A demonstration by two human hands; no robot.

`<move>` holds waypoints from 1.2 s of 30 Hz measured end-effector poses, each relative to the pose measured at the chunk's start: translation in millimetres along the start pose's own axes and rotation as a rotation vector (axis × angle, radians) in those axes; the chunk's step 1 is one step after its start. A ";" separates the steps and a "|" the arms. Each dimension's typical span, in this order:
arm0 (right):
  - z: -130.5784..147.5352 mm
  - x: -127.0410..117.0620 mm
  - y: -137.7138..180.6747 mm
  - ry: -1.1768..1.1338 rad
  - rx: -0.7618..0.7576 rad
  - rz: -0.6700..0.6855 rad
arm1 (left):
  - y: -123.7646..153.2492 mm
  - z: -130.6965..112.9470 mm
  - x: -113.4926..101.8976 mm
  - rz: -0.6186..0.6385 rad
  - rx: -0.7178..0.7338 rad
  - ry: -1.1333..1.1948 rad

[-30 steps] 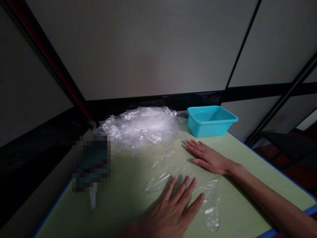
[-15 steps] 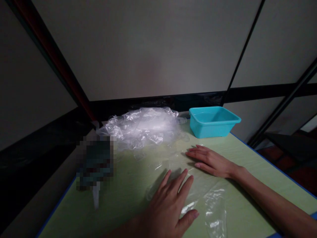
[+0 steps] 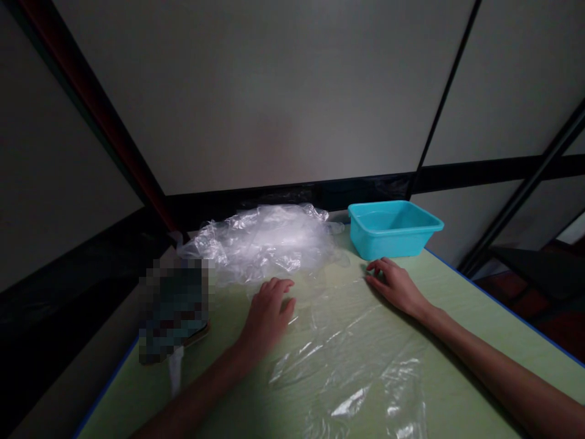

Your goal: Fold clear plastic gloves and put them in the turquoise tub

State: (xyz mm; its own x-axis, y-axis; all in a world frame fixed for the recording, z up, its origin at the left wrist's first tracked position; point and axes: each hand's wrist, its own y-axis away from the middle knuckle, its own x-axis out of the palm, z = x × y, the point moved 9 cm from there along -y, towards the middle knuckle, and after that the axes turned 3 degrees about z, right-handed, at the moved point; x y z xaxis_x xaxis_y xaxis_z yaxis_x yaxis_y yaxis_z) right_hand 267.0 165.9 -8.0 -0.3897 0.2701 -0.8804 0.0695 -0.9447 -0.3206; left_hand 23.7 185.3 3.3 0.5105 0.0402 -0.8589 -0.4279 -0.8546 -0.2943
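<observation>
Two bare hands over a green table, with a clear plastic sheet spread flat in front, running from between them toward the near edge. Could be a bag or a glove, can't tell.

Left hand isn't gripping anything I can make out: thumb and index stand apart near the sheet's far left side. Right hand has its fingers bent by the far right part, just in front of the blue tub; can't tell if it's pinching any plastic.

Handling-wise I'd guess next to no weight, floppy, kinda slippery, clings to the table and tears easily. I'd pinch both far corners and keep it gentle.

Compared with half a second ago: left hand was lying spread over the sheet, now it's further up toward the plastic pile with fingers curled, so way more of the sheet shows. Right hand's fingers are more bent and nearer the tub. Tub and pile look unmoved.
</observation>
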 end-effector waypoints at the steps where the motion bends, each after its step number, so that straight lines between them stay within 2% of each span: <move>1: -1.8 1.7 -0.5 -0.009 0.005 0.005 | -0.4 3.4 1.1 0.003 -0.023 -0.010; 9: -6.1 5.2 -1.1 -0.059 0.017 0.026 | 2.9 9.0 1.6 -0.038 -0.173 -0.032; 15: -2.0 -2.8 -0.7 -0.114 0.030 0.008 | 5.5 7.5 0.0 -0.098 -0.193 0.105; 20: 10.8 -13.9 3.0 -0.200 0.026 0.028 | 3.3 10.5 1.1 -0.127 -0.201 0.368; 24: 16.4 -13.2 6.3 -0.289 0.030 0.059 | 5.3 11.2 8.5 -0.083 -0.272 0.608; 29: 11.6 -6.8 8.0 -0.714 0.134 0.076 | 11.8 2.2 20.6 0.035 -0.328 0.881; 32: 15.8 -5.5 8.6 -0.921 0.182 0.120 | 13.8 -4.2 28.7 0.103 -0.345 1.159; 34: 23.5 -7.7 8.5 -1.012 0.163 0.152 | 12.2 -9.2 28.8 0.122 -0.336 1.330; 36: 31.8 -15.0 7.4 -1.032 0.093 0.140 | 7.7 -14.7 16.5 0.085 -0.258 1.327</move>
State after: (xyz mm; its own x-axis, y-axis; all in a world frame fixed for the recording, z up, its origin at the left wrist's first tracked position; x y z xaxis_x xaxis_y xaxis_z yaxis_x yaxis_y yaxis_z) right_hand 244.2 148.9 14.0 -0.9816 -0.0918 -0.1677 0.1208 -0.9777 -0.1721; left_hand 39.7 171.8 -7.0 0.8813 -0.4173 0.2216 -0.4174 -0.9074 -0.0486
